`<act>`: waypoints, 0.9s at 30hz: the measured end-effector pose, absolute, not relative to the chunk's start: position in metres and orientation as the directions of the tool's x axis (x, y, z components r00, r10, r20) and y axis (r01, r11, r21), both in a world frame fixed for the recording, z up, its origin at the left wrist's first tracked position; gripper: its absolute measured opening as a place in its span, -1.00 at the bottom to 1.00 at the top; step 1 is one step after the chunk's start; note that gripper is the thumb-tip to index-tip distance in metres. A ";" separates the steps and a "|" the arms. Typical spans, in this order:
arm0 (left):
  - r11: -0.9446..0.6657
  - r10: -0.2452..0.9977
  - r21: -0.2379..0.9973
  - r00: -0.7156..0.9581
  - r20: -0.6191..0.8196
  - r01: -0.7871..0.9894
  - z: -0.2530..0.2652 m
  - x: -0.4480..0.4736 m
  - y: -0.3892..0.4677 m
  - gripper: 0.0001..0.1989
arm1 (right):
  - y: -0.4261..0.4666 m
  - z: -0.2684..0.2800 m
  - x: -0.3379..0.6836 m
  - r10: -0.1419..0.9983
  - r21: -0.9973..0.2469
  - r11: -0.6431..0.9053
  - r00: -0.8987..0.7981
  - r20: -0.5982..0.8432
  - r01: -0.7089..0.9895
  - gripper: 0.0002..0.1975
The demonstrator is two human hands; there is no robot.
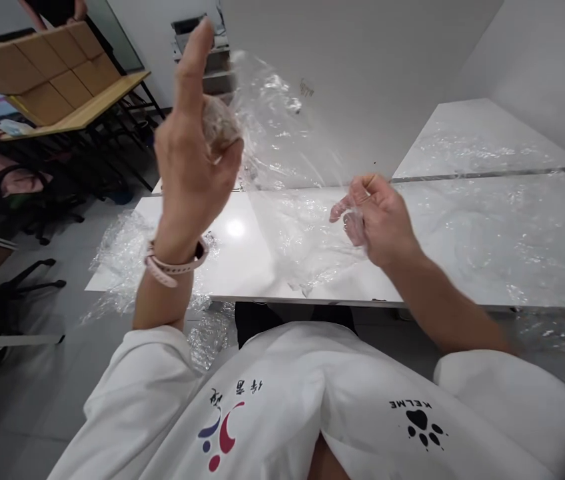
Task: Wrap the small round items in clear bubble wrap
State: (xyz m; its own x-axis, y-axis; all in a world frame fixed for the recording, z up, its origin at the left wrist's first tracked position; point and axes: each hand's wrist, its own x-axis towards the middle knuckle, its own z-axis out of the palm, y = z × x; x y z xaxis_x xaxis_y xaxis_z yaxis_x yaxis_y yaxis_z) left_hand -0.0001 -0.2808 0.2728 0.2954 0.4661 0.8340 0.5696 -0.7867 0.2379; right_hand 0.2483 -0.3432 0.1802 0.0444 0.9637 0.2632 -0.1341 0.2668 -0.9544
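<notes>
My left hand (187, 153) is raised, its index finger pointing up, with the thumb and other fingers around a small rounded bundle (220, 123) wrapped in clear plastic. What lies inside the bundle cannot be made out. From there a crinkled sheet of clear plastic film (277, 127) stretches down and across to my right hand (387, 220). That hand is closed on the film, thumb and fingers curled, lower and over the white table (235, 263).
More clear film covers the table's right side (482, 233) and hangs off its left end (127, 253). A white panel (352, 87) stands behind. At far left, cardboard boxes (67, 87) sit on a wooden desk (97, 103), a person behind them. Office chairs stand nearby.
</notes>
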 end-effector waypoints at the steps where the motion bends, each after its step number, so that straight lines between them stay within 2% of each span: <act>1: -0.790 0.519 0.342 0.257 0.815 0.509 0.262 0.006 -0.286 -0.27 | -0.341 0.166 0.247 0.967 -0.956 0.241 0.130 0.221 -0.165 -0.56; 3: -0.755 0.654 0.577 0.284 0.702 0.311 0.234 0.014 -0.313 -0.38 | -0.340 0.139 0.244 0.951 -0.955 0.201 0.276 0.137 -0.218 -0.55; 4: -0.683 0.716 0.703 0.372 0.591 0.197 0.218 0.017 -0.331 -0.45 | -0.342 0.128 0.243 0.939 -0.951 0.190 0.327 0.104 -0.243 -0.55; 5: -0.563 0.733 0.817 0.531 0.425 0.123 0.202 0.020 -0.350 -0.45 | -0.344 0.119 0.241 0.927 -0.946 0.184 0.366 0.077 -0.267 -0.55; 6: -0.415 0.700 0.905 0.669 0.251 0.094 0.185 0.024 -0.368 -0.38 | -0.348 0.112 0.237 0.916 -0.940 0.184 0.397 0.058 -0.288 -0.55; 8: -0.161 0.694 0.981 0.719 0.033 0.111 0.156 0.034 -0.391 -0.14 | -0.354 0.106 0.229 0.900 -0.927 0.196 0.434 0.041 -0.319 -0.55; 10: 0.024 0.750 0.994 0.656 -0.086 0.102 0.134 0.046 -0.398 0.03 | -0.360 0.106 0.219 0.903 -0.918 0.203 0.428 0.040 -0.342 -0.56; 11: 0.091 0.785 0.993 0.608 -0.118 0.075 0.126 0.052 -0.397 0.04 | -0.362 0.107 0.215 0.907 -0.915 0.206 0.420 0.044 -0.348 -0.56; 12: 0.144 0.813 0.989 0.565 -0.142 0.041 0.121 0.057 -0.394 -0.01 | -0.365 0.108 0.211 0.908 -0.913 0.215 0.416 0.055 -0.348 -0.57; 16: 0.274 0.853 0.957 0.484 -0.195 -0.098 0.117 0.060 -0.384 -0.41 | -0.369 0.111 0.207 0.876 -0.914 0.307 0.453 0.163 -0.265 -0.64; 20: 0.318 0.842 0.931 0.504 -0.193 -0.176 0.123 0.049 -0.381 -0.49 | -0.367 0.109 0.216 0.842 -0.923 0.339 0.496 0.211 -0.183 -0.65; 25: 0.129 0.957 0.963 0.283 -0.059 -0.238 0.136 0.020 -0.369 -0.67 | -0.362 0.111 0.238 0.781 -0.925 0.348 0.593 0.195 -0.155 -0.59; 27: 0.051 0.946 0.985 0.324 0.005 -0.164 0.147 0.009 -0.366 -0.73 | -0.364 0.114 0.243 0.814 -0.938 0.314 0.550 0.187 -0.147 -0.61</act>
